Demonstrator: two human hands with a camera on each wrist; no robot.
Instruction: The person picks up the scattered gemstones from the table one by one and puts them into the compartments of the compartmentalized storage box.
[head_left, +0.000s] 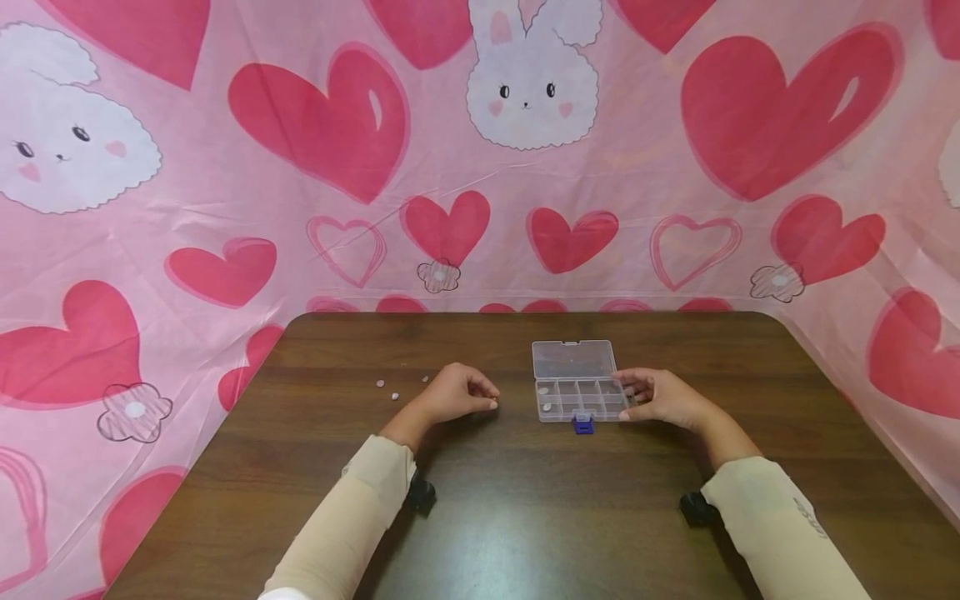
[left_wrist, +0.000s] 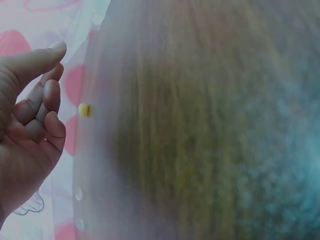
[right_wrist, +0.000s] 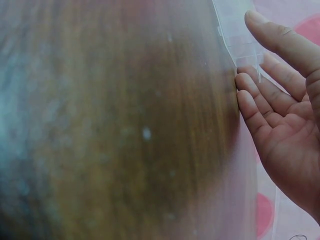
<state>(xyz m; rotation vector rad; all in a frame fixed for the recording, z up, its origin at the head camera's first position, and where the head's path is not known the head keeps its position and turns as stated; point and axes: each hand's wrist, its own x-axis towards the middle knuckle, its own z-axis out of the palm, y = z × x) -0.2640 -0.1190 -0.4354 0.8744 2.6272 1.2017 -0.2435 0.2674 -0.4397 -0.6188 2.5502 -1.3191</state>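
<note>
A clear plastic compartment box (head_left: 550,410) lies on the table with its lid (head_left: 573,360) tipped back and its blue latch (head_left: 583,426) toward me. Small pale pieces (head_left: 547,407) sit in its left compartments. At the box's right end, my right hand (head_left: 660,398) holds it, thumb by the front corner and fingers along the side. My left hand (head_left: 456,393) hovers left of the box, fingers loosely curled, thumb apart from them in the left wrist view; nothing shows between them. Several tiny pale pieces (head_left: 395,397) lie left of that hand.
The brown wooden table (head_left: 480,517) reaches back to a pink cloth (head_left: 630,175) printed with hearts and rabbits. In the left wrist view, a small yellow piece (left_wrist: 84,110) appears beyond my fingers. Dark wrist mounts (head_left: 422,497) sit below both wrists.
</note>
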